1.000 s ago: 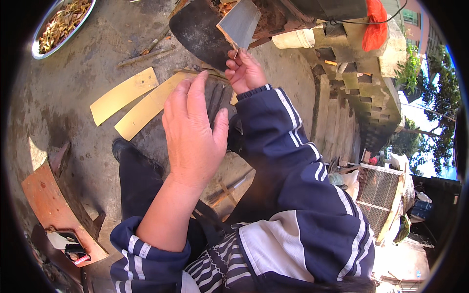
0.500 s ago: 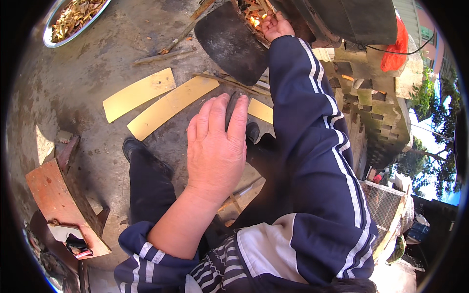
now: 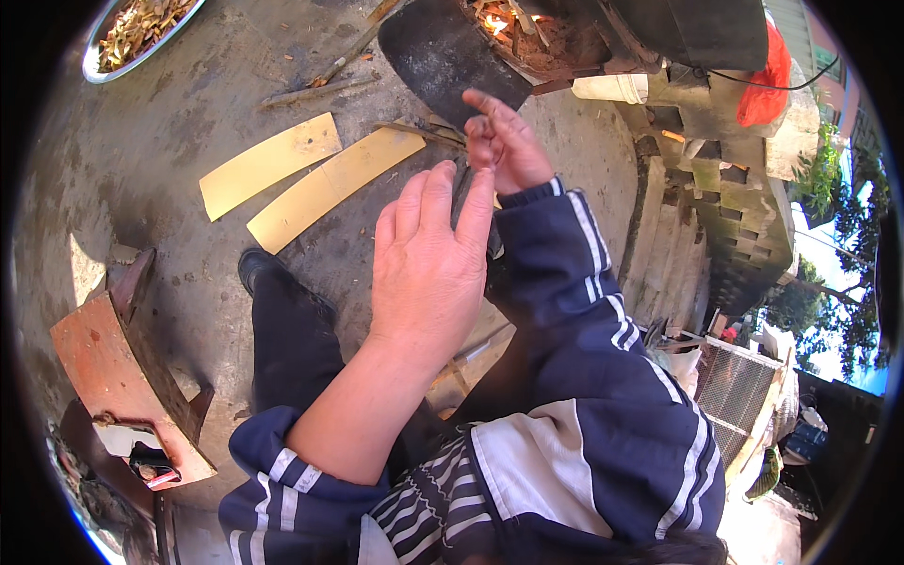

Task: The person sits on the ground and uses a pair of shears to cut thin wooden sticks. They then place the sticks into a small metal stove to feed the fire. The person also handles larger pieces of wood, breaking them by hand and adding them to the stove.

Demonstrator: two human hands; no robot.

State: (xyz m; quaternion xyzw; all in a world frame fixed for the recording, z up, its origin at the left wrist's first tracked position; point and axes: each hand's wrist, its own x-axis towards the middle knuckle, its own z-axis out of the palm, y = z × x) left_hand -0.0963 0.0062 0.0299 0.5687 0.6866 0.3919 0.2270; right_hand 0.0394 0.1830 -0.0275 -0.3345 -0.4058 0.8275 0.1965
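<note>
My left hand (image 3: pixel 428 259) is in the middle, back up, fingers stretched forward and thumb apart; its palm is hidden. A dark strip (image 3: pixel 460 188) shows between its thumb and fingers, and I cannot make out what it is. Just beyond its fingertips is my right hand (image 3: pixel 513 151), index finger pointing out and the other fingers partly bent, with nothing visible in it. Ahead of it is a dark metal sheet (image 3: pixel 443 66) in front of a stove opening, where flames (image 3: pixel 494 23) burn among wood pieces (image 3: pixel 529 21).
Two yellow strips (image 3: pixel 273 165) (image 3: pixel 330 193) lie on the concrete floor, with sticks (image 3: pixel 320 89) beyond them. A metal basin (image 3: pixel 91 56) of wood chips stands far left. A reddish wooden stool (image 3: pixel 118 377) is at left. A block wall (image 3: pixel 725 198) and red bag (image 3: pixel 767 80) are right.
My right hand has drawn back from the stove opening toward my left hand. The fire and wood inside now show more. My left hand has shifted slightly right.
</note>
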